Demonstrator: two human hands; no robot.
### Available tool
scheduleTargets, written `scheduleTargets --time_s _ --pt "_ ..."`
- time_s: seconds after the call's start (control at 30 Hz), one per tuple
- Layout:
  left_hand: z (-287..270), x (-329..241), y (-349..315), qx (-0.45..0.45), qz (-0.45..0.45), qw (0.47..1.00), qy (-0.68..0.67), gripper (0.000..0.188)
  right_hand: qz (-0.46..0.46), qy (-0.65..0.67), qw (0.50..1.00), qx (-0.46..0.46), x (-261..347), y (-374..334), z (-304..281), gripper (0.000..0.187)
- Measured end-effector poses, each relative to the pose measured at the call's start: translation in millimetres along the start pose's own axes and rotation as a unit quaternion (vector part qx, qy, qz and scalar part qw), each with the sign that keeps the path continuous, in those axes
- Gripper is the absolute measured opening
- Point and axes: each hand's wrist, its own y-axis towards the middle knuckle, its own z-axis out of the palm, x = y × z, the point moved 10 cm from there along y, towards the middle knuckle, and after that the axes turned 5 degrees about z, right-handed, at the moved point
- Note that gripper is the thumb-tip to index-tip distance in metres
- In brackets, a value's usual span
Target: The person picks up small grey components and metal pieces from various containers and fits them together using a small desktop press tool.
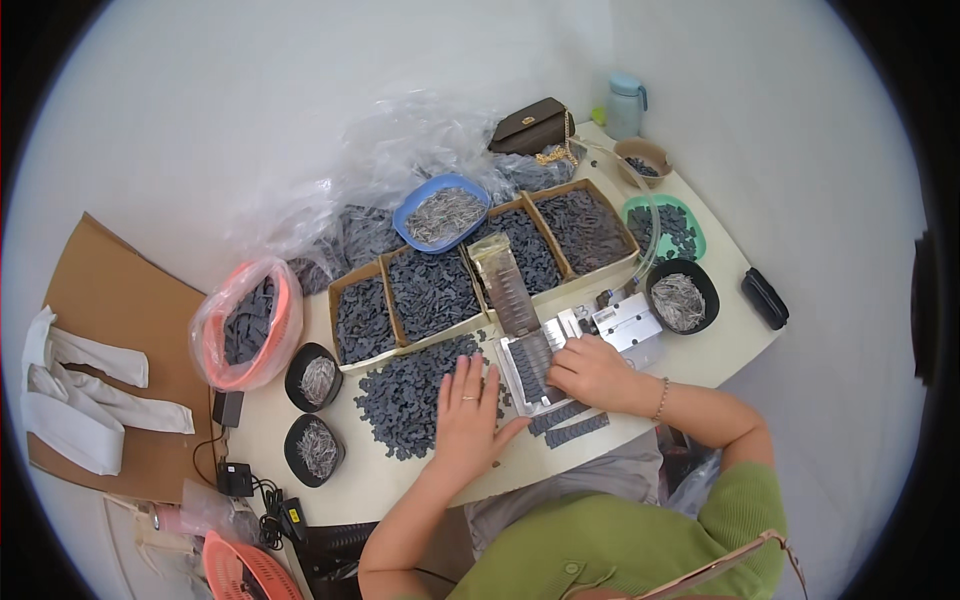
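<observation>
My left hand (468, 418) lies with fingers spread on the right side of a loose pile of small dark grey plastic pieces (400, 402). A ring shows on one finger. To its right stands a metal and white fixture (622, 322), with a slotted plate holding rows of dark grey pieces (530, 367). My right hand (592, 374) rests over this plate's right side, its fingers bent and pressed together; whatever they pinch is hidden. Just below the plate lie dark strips of joined pieces (577, 430). A clear ribbed tray (503, 285) leans behind the fixture.
Cardboard boxes (392, 305) of grey pieces line the back. Metal pins fill a blue basin (408, 203) and black bowls (712, 301). A green tray (697, 222), beige bowl (655, 151) and black case (765, 298) stand right. A pink basket (208, 350) sits left.
</observation>
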Motion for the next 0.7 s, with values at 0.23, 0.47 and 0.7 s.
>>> scheduleTargets --time_s 0.23,0.47,0.7 --pt "-49 68 -41 -0.028 -0.096 0.994 0.042 0.066 0.016 -0.016 0.998 0.052 9 -11 -9 0.040" --pt "-98 187 -72 -0.119 -0.193 0.970 0.090 0.031 -0.001 -0.032 0.997 0.073 15 -11 -4 0.048" --pt "-79 266 -78 0.010 -0.279 0.956 0.096 0.011 0.088 0.058 0.993 -0.053 -86 118 -31 0.020"
